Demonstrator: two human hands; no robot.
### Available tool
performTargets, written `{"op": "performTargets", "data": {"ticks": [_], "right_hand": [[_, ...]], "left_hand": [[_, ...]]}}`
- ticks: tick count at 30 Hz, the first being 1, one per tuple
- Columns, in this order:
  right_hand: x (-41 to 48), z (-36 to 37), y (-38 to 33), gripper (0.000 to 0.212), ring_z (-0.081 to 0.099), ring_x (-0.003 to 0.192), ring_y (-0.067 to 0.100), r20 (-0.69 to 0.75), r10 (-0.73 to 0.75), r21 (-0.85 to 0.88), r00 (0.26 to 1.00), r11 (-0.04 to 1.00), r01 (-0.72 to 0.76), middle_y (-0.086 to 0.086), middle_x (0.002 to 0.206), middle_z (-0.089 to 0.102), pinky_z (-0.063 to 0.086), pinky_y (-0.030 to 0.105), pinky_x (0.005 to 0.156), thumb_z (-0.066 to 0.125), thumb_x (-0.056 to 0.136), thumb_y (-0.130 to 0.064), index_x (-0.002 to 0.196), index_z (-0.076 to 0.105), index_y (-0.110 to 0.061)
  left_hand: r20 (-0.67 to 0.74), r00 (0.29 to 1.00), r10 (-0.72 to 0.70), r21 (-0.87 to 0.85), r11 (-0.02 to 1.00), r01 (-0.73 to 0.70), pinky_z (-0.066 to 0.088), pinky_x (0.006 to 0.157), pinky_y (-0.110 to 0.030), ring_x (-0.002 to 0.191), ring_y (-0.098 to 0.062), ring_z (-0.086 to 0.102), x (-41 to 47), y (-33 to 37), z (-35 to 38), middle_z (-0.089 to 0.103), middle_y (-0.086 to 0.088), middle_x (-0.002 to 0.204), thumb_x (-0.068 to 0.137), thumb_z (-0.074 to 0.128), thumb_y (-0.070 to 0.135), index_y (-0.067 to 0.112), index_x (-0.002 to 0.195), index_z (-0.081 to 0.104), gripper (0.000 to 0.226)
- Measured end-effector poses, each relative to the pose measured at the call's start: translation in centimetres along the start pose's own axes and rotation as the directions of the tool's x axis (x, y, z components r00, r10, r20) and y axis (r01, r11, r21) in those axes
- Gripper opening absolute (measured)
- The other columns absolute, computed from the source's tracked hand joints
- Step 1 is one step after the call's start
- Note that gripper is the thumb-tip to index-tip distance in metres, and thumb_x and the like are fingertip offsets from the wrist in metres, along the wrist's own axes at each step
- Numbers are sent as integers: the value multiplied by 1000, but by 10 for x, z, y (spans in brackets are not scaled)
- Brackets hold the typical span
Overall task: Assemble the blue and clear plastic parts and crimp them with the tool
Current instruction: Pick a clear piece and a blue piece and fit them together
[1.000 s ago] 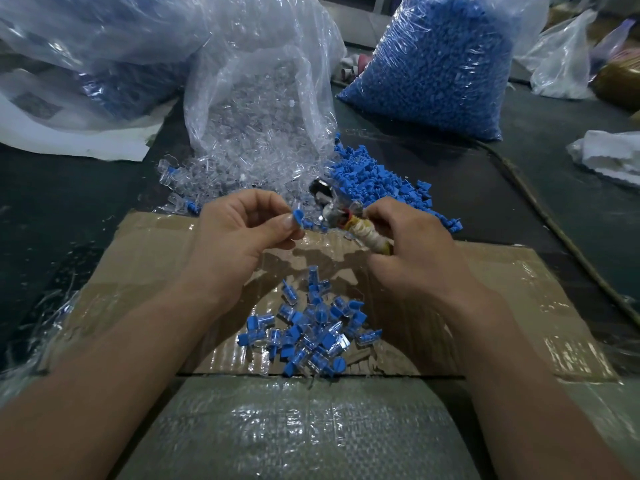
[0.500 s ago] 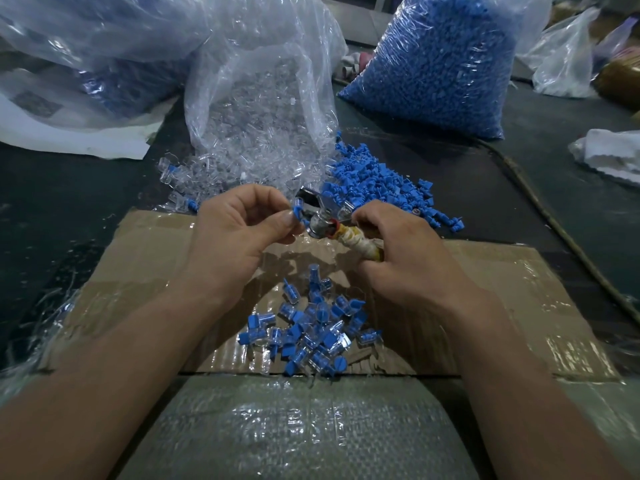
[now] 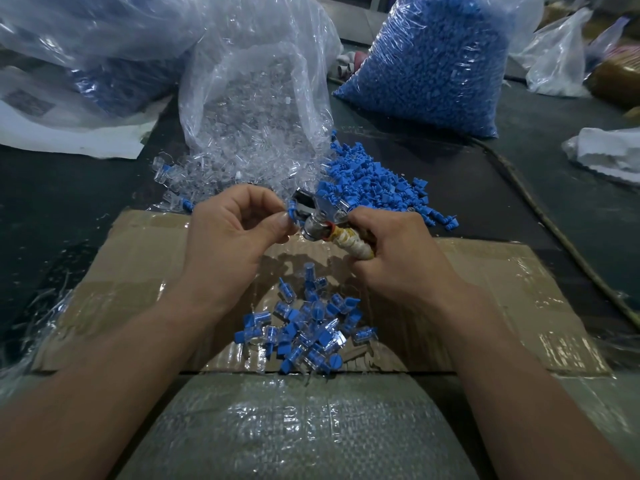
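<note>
My left hand [image 3: 235, 233] pinches a small blue and clear part [image 3: 292, 208] between thumb and fingers, right at the metal jaws of the crimp tool [image 3: 318, 216]. My right hand [image 3: 398, 258] grips the tool's taped handle [image 3: 353, 242]. Below my hands a pile of assembled blue and clear pieces [image 3: 304, 330] lies on the cardboard sheet [image 3: 138, 271]. Loose blue parts [image 3: 377, 181] are heaped behind the tool. Loose clear parts [image 3: 221, 171] spill from an open bag [image 3: 256, 98].
A full bag of blue parts [image 3: 436, 64] stands at the back right. More plastic bags [image 3: 86, 36] lie at the back left, and others at the far right. A cord [image 3: 540, 216] runs across the dark table on the right. A woven sack [image 3: 298, 434] lies in front of me.
The tool's head has swung up and left until its jaws meet the part in my left hand. My left hand has stayed almost in place.
</note>
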State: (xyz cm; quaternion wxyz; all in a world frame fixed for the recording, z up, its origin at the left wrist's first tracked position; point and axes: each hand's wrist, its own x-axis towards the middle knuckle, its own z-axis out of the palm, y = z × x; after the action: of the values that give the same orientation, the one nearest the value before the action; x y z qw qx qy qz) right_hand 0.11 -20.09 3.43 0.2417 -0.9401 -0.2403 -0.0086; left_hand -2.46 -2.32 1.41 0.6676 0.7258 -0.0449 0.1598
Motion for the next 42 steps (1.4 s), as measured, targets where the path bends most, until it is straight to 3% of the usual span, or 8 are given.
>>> {"op": "performTargets", "data": {"ticks": [15, 20, 27, 33, 35, 37, 39, 42], "right_hand": [[0, 3, 0, 16, 47, 69, 12, -70, -15, -80, 997, 997, 10, -5, 74, 56, 35, 25, 61, 69, 71, -17, 84, 61, -19], [-1, -4, 9, 33, 54, 82, 13, -29, 58, -41, 998, 997, -60, -2, 89, 62, 47, 34, 77, 74, 71, -20, 103, 66, -14], [-2, -11, 14, 61, 52, 89, 7, 104, 162, -37, 981, 987, -159, -17, 88, 53, 44, 31, 80, 82, 59, -40, 114, 62, -24], [-1, -7, 17, 78, 46, 98, 6, 160, 159, -98, 974, 985, -145, -8, 114, 56, 39, 28, 83, 80, 56, -48, 126, 54, -27], [-1, -8, 18, 80, 43, 98, 5, 188, 152, -97, 970, 986, -136, -9, 116, 54, 36, 26, 81, 80, 57, -49, 128, 51, -28], [-2, -9, 19, 81, 41, 99, 5, 216, 150, -100, 965, 986, -131, -9, 116, 51, 33, 26, 80, 79, 58, -49, 130, 48, -28], [-2, -10, 20, 81, 40, 100, 5, 233, 145, -101, 962, 987, -124, -10, 116, 50, 31, 25, 80, 77, 60, -50, 131, 47, -27], [-4, -12, 21, 74, 44, 96, 2, 215, 144, -45, 966, 990, -137, -16, 108, 51, 34, 19, 73, 75, 61, -52, 128, 51, -29]], "left_hand": [[-30, 999, -14, 20, 1000, 15, 52, 61, -14, 59, -5, 63, 0, -1, -1, 65, 5, 62, 78, 63, -8, 19, 72, 60, 28], [-66, 992, -106, -57, 993, 103, 47, 50, -13, 56, -6, 64, 3, 5, -6, 68, 3, 63, 76, 66, 0, 16, 72, 62, 17], [418, 864, -279, -26, 947, 319, 43, 40, -12, 42, -3, 54, -4, 23, -7, 66, -3, 57, 59, 66, 11, 11, 66, 71, 9], [545, 786, -293, 107, 953, 282, 48, 48, -12, 51, -8, 62, -4, 24, -9, 69, -5, 63, 53, 71, 17, 14, 62, 71, 10], [459, 836, -301, 74, 950, 302, 48, 46, -15, 48, -7, 59, -3, 20, -9, 68, -2, 63, 56, 70, 23, 16, 64, 70, 11], [184, 938, -292, 62, 956, 286, 53, 53, -22, 52, -9, 60, 1, 11, -9, 68, 0, 66, 65, 70, 22, 18, 67, 69, 5], [-136, 976, -169, 263, 944, 200, 55, 64, -29, 65, -13, 61, 9, 0, -13, 66, 0, 75, 76, 71, 14, 22, 73, 67, 10], [-280, 960, -12, 513, 843, 160, 54, 76, -37, 76, -14, 60, 20, -12, -24, 64, 2, 83, 79, 71, 16, 22, 97, 66, 19]]}}
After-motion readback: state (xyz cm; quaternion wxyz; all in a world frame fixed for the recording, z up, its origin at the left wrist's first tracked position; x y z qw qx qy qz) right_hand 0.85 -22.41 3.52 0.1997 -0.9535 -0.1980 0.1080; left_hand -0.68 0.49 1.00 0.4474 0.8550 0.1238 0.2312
